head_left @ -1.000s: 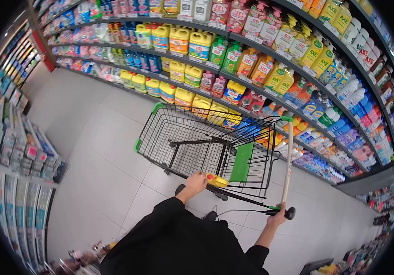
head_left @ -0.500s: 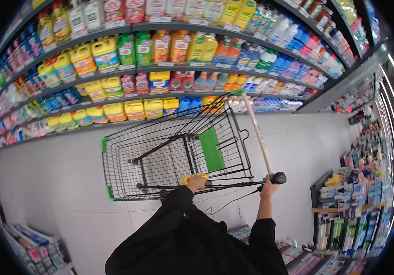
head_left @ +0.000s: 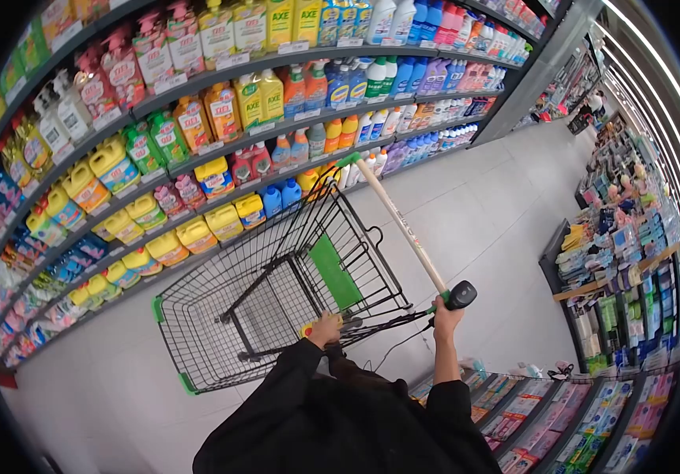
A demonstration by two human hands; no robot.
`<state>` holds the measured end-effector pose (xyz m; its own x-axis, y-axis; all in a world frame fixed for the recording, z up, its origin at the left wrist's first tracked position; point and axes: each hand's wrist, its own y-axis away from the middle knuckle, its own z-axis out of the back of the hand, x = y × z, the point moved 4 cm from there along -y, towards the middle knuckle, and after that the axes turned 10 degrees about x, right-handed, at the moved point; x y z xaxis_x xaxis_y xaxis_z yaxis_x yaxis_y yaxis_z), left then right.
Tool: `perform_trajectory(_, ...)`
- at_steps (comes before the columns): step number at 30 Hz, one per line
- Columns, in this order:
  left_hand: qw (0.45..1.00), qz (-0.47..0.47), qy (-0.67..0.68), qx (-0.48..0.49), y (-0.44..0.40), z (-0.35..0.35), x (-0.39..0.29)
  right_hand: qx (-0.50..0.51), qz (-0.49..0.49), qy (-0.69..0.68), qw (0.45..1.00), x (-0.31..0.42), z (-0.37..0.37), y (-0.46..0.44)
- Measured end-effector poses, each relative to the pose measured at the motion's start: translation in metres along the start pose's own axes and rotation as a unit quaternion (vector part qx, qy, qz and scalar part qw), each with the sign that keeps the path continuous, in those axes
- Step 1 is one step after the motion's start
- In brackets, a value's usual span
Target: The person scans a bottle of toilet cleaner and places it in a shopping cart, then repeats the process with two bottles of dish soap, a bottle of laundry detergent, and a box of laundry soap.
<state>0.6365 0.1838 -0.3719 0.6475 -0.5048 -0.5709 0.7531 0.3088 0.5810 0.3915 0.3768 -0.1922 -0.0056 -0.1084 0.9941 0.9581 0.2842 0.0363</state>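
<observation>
My left hand [head_left: 325, 329] is closed on a yellow bottle [head_left: 307, 329] at the near side rim of the cart; the hand covers most of the bottle. My right hand [head_left: 446, 317] grips the near end of the cart's pale handle bar [head_left: 403, 225], beside a black rounded device [head_left: 461, 295]. The black wire shopping cart [head_left: 197, 320] has green corners and a green panel [head_left: 333, 271] at its handle end. No goods show in its basket. A thin black cable hangs below the handle end.
Curved shelves of detergent and cleaner bottles [head_left: 194, 122] run along the far side, close to the cart. Grey tiled floor [head_left: 478, 229] lies beyond the handle. Display racks [head_left: 620, 300] stand at the right, with packaged goods [head_left: 521, 415] at the lower right. A distant person appears at the upper right.
The view has turned rightward along the aisle, bringing more of the right-hand racks into sight. The yellow bottle has moved with my left hand and is now more covered. My right hand stays on the handle.
</observation>
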Motion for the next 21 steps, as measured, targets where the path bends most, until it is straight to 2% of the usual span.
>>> perform_trajectory(5,0.995,-0.014,0.046,0.083,-0.02,0.001,0.011,-0.005,-0.02,-0.034,0.999,0.003,0.001,0.002)
perform_trajectory(7,0.994,0.036,0.051,0.091,-0.035,-0.007,0.023,0.007,-0.032,-0.076,0.997,-0.007,0.003,0.0)
perform_trajectory(10,0.987,0.077,-0.089,0.108,-0.037,-0.003,0.025,0.021,-0.051,-0.105,0.993,-0.009,-0.001,0.002)
perform_trajectory(11,0.987,0.081,-0.091,0.106,-0.04,-0.005,0.037,0.017,-0.056,-0.116,0.991,-0.008,-0.001,0.004)
perform_trajectory(12,0.988,0.044,-0.089,0.115,-0.047,-0.009,0.051,0.012,-0.061,-0.124,0.99,-0.007,-0.001,0.002)
perform_trajectory(13,0.988,0.006,-0.086,0.127,-0.036,0.004,0.032,0.013,-0.063,-0.124,0.99,-0.007,0.0,0.0)
perform_trajectory(14,0.987,0.083,-0.077,0.116,-0.022,0.02,0.026,0.019,-0.062,-0.129,0.99,-0.01,0.0,-0.001)
perform_trajectory(15,0.985,0.104,-0.065,0.122,-0.028,0.021,0.036,0.027,-0.064,-0.133,0.989,-0.012,0.0,0.0)
perform_trajectory(16,0.991,0.065,-0.068,0.092,-0.025,0.03,0.041,0.033,-0.068,-0.138,0.987,-0.012,-0.001,0.0)
perform_trajectory(18,0.982,0.153,-0.06,0.095,-0.004,0.058,0.038,0.041,-0.062,-0.144,0.987,-0.006,-0.002,0.001)
perform_trajectory(20,0.983,0.174,-0.017,0.048,0.016,0.085,0.041,0.058,-0.069,-0.138,0.986,-0.005,0.001,0.0)
perform_trajectory(21,0.99,0.137,-0.001,0.033,0.029,0.097,0.041,0.07,-0.058,-0.096,0.991,-0.015,0.008,-0.004)
